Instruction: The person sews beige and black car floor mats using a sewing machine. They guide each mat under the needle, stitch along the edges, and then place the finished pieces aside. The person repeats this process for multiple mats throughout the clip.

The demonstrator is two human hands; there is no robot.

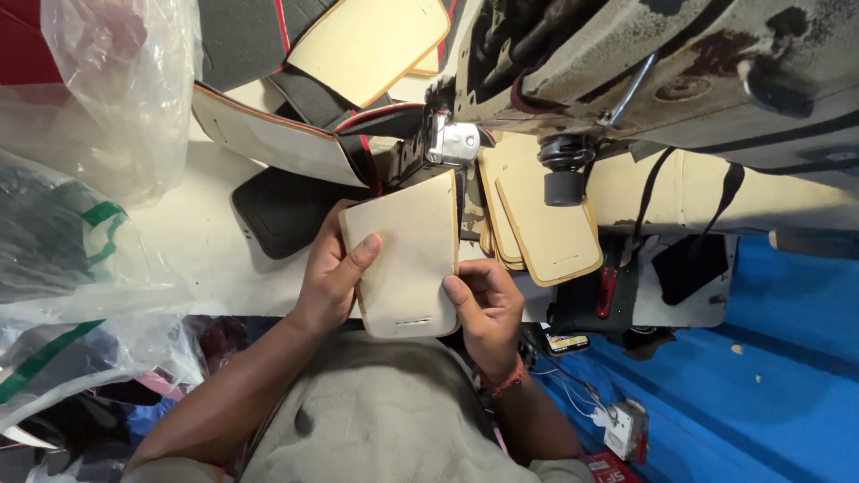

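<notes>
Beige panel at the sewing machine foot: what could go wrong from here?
1. The left hand and right hand grip the beige panel only near its lower half, so the top edge at the presser foot could skew and the seam might wander.
2. Both thumbs lie on the panel's face; if it feeds forward, fingers may drift close to the needle area.
3. The stack of beige pieces lies close beside it and could snag.

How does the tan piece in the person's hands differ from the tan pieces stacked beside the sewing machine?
The held piece is gripped by the left hand and right hand; the stacked pieces lie untouched on the table. The held piece is single, the stacked pieces overlap. Both are tan with rounded corners.
</notes>
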